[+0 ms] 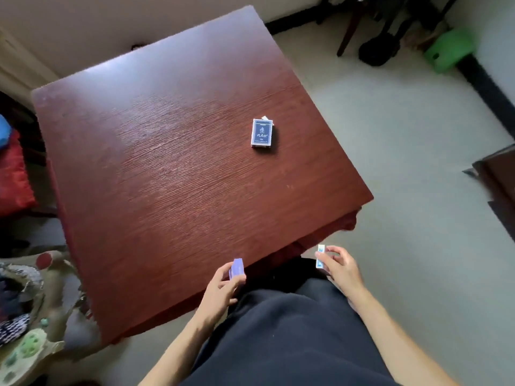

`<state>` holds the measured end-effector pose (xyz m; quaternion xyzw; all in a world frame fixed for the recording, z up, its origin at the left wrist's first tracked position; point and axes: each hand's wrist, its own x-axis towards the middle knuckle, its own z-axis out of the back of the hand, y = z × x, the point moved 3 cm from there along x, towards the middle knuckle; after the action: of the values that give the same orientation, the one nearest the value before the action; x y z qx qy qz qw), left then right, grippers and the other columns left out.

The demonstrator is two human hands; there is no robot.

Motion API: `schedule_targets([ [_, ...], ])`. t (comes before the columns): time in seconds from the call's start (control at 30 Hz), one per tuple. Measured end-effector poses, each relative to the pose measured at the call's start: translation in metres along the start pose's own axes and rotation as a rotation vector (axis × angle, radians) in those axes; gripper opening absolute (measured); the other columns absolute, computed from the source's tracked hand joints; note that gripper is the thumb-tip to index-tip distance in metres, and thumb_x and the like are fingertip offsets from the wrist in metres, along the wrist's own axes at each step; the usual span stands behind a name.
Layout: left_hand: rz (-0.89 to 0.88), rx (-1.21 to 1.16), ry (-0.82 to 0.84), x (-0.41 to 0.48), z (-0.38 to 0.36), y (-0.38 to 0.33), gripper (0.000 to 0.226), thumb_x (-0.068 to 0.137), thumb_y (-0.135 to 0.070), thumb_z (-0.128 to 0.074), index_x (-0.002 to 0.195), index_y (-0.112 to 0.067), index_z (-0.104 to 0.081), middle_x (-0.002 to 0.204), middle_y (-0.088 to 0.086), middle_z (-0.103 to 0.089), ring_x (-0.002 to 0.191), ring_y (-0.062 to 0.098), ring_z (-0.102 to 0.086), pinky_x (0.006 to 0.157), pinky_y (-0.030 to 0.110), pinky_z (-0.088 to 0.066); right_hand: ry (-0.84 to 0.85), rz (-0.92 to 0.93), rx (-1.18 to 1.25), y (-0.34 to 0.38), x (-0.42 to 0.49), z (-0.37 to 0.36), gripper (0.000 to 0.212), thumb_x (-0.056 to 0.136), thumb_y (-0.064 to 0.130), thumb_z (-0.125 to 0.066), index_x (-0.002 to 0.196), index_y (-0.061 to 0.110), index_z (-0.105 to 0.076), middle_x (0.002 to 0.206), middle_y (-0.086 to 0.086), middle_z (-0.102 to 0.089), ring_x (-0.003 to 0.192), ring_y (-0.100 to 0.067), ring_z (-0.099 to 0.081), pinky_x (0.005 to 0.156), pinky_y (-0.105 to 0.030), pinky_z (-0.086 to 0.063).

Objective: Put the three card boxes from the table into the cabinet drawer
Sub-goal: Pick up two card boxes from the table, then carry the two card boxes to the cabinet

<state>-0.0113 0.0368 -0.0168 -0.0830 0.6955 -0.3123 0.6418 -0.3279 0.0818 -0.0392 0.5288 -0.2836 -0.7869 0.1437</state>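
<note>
Here, the left hand [223, 285] pinches a purple card box [237, 268] at lower centre, while the right hand [341, 267] pinches a light-blue card box [320, 256]. A dark-blue card box [262, 133] lies flat on the desk [167, 162], right of centre.

Left hand [223, 285] and right hand [341, 264] each seemingly closed, grip pinching.

1 card box [261, 133] on worktop [167, 168], right of centre | 2 boxes in hands at near edge: left [237, 267], right [320, 256]
</note>
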Motion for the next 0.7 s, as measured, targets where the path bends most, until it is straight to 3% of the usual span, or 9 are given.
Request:
schedule_targets([
  [0.07, -0.006, 0.081, 0.066, 0.006, -0.015, -0.011, 0.05, 0.076, -0.048, -0.07, 0.123, -0.048, -0.054, 0.093, -0.011, -0.063, 0.076, 0.002, -0.06, 0.073, 0.025, -0.05, -0.08, -0.045, 0.082, -0.021, -0.01, 0.02, 0.032, 0.075, 0.041, -0.085, 0.101, 0.029, -0.071, 0.095, 0.001, -0.079, 0.07, -0.001, -0.074, 0.058, -0.011, -0.052],
  [0.17, -0.007, 0.209, 0.133, 0.021, -0.039, -0.038, 0.056, 0.07, -0.051, -0.073, 0.123, -0.048, -0.053, 0.098, -0.006, -0.067, 0.081, 0.005, -0.065, 0.075, 0.028, -0.051, -0.165, -0.109, 0.197, -0.049, -0.027, 0.046, 0.045, 0.065, 0.057, -0.081, 0.101, 0.032, -0.072, 0.09, 0.006, -0.077, 0.076, -0.008, -0.072, 0.067, -0.025, -0.054],
  [0.23, -0.028, 0.324, 0.156, 0.032, -0.057, -0.062, 0.064, 0.069, -0.052, -0.073, 0.127, -0.043, -0.05, 0.1, -0.001, -0.071, 0.087, 0.011, -0.07, 0.074, 0.03, -0.055, -0.21, -0.145, 0.278, -0.069, -0.038, 0.066, 0.043, 0.068, 0.06, -0.077, 0.103, 0.035, -0.074, 0.092, 0.006, -0.074, 0.079, -0.013, -0.068, 0.064, -0.028, -0.051],
  [0.33, -0.086, 0.445, 0.195, 0.042, -0.093, -0.099, 0.072, 0.067, -0.051, -0.075, 0.132, -0.035, -0.048, 0.085, 0.001, -0.074, 0.069, 0.012, -0.071, 0.057, 0.024, -0.053, -0.276, -0.189, 0.411, -0.101, -0.052, 0.095, 0.038, 0.078, 0.056, -0.073, 0.109, 0.034, -0.075, 0.091, 0.004, -0.067, 0.075, -0.013, -0.06, 0.061, -0.026, -0.047],
  [0.4, -0.123, 0.501, 0.211, 0.044, -0.122, -0.115, 0.08, 0.059, -0.053, -0.074, 0.132, -0.033, -0.049, 0.091, 0.001, -0.069, 0.07, 0.011, -0.064, 0.061, 0.027, -0.051, -0.322, -0.213, 0.494, -0.122, -0.061, 0.115, 0.037, 0.082, 0.053, -0.071, 0.111, 0.031, -0.075, 0.089, 0.001, -0.064, 0.073, -0.017, -0.058, 0.061, -0.027, -0.047],
  [0.47, -0.137, 0.53, 0.245, 0.043, -0.154, -0.12, 0.083, 0.057, -0.055, -0.074, 0.133, -0.033, -0.047, 0.102, -0.003, -0.066, 0.084, 0.011, -0.065, 0.073, 0.033, -0.053, -0.35, -0.227, 0.574, -0.142, -0.07, 0.136, 0.035, 0.082, 0.052, -0.07, 0.107, 0.028, -0.075, 0.089, -0.002, -0.062, 0.075, -0.022, -0.056, 0.062, -0.028, -0.048],
  [0.53, -0.13, 0.576, 0.279, 0.039, -0.189, -0.114, 0.073, 0.073, -0.047, -0.074, 0.138, -0.029, -0.044, 0.115, -0.003, -0.064, 0.097, 0.012, -0.064, 0.078, 0.035, -0.053, -0.347, -0.239, 0.664, -0.163, -0.079, 0.159, 0.035, 0.077, 0.055, -0.071, 0.095, 0.026, -0.074, 0.085, -0.006, -0.059, 0.077, -0.023, -0.053, 0.063, -0.03, -0.045],
  [0.6, -0.102, 0.624, 0.307, 0.03, -0.23, -0.098, 0.061, 0.084, -0.038, -0.07, 0.138, -0.025, -0.044, 0.124, 0.004, -0.062, 0.1, 0.014, -0.064, 0.074, 0.032, -0.054, -0.359, -0.269, 0.738, -0.184, -0.09, 0.182, 0.035, 0.074, 0.059, -0.072, 0.083, 0.025, -0.071, 0.084, -0.008, -0.059, 0.081, -0.021, -0.056, 0.066, -0.03, -0.044],
  [0.7, -0.105, 0.707, 0.394, 0.01, -0.298, -0.075, 0.04, 0.079, -0.037, -0.074, 0.113, -0.023, -0.058, 0.096, 0.002, -0.065, 0.074, 0.009, -0.06, 0.062, 0.023, -0.049, -0.414, -0.295, 0.858, -0.217, -0.1, 0.213, 0.04, 0.073, 0.062, -0.072, 0.07, 0.023, -0.065, 0.083, -0.011, -0.056, 0.086, -0.019, -0.061, 0.07, -0.032, -0.043],
])
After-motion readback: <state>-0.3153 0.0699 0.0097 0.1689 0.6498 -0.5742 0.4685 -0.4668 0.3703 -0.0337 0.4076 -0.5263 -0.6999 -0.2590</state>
